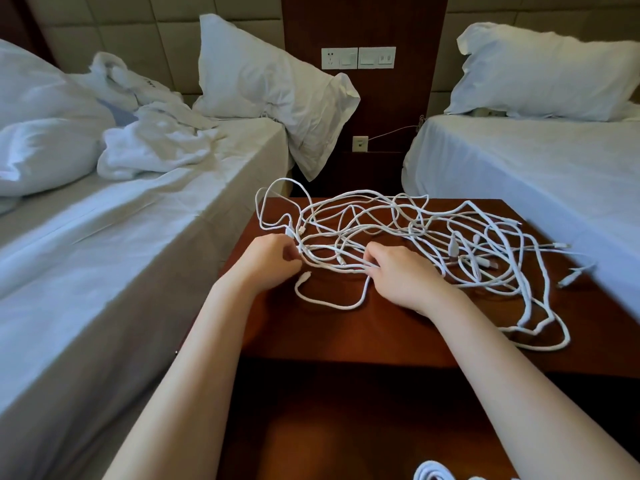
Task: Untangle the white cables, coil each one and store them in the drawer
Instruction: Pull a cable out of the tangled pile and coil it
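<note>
Both bare forearms reach forward and draw toward each other, the left forearm (194, 358) rising from the lower left and the right forearm (502, 368) from the lower right, so the two hands sit near each other but apart. The left hand (273, 258) is turned thumb-side up, its fingers curled inward and pinching strands of the white cables (414, 233) at its fingertips. The right hand (398, 271) lies palm down, knuckles up, its fingers (375, 259) bent toward the left hand and hooked round several strands.

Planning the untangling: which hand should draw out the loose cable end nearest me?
Left. The left hand pinches the tangled white cables beside that free plug end; the right hand is farther.
</note>
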A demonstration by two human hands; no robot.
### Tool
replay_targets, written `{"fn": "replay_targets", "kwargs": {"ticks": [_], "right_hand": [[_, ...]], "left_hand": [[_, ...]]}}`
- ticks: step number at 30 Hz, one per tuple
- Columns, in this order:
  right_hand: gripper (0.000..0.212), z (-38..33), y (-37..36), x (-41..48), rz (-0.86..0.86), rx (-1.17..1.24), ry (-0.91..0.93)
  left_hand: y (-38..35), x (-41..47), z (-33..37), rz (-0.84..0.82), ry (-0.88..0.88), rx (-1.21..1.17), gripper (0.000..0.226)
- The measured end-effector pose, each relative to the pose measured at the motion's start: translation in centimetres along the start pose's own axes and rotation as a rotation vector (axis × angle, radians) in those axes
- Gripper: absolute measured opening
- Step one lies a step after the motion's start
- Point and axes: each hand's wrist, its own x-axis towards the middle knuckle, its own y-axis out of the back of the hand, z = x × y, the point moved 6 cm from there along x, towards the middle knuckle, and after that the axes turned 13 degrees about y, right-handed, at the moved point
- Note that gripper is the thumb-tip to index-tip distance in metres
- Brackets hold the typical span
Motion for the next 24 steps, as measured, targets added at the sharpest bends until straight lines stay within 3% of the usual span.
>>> {"fn": "replay_targets", "kwargs": {"ticks": [4, 9, 11, 13, 17, 21, 24], "right_hand": [[0.010, 0.3, 0.1, 0.0, -0.035, -0.011, -0.051], [0.007, -0.2, 0.5, 0.0, -0.003, -0.081, -0.040], [0.009, -0.3, 0.8, 0.0, 0.031, -0.068, -0.011], [0.023, -0.6, 1.2, 0.1, 0.091, 0.009, 0.058], [0.041, -2.9, 2.3, 0.6, 0.303, 0.258, 0.219], [0.044, -4.6, 2.5, 0.7, 0.432, 0.212, 0.360], [0.044, -5.0, 2.7, 0.6, 0.492, 0.164, 0.390]], "left_hand": [[0.7, 0.4, -1.7, -0.004, 0.077, 0.148, 0.013], [0.8, -0.4, -1.4, -0.096, 0.104, 0.170, 0.017], [0.9, -0.6, -1.0, -0.127, 0.117, 0.056, 0.022], [1.4, -0.8, -0.3, -0.148, 0.126, -0.065, 0.026], [4.1, -1.8, 2.1, -0.014, 0.020, -0.220, 0.020], [5.6, -3.0, 3.7, -0.117, -0.069, -0.560, 0.023], [6.0, -3.8, 4.9, -0.200, -0.138, -0.688, 0.033]]}}
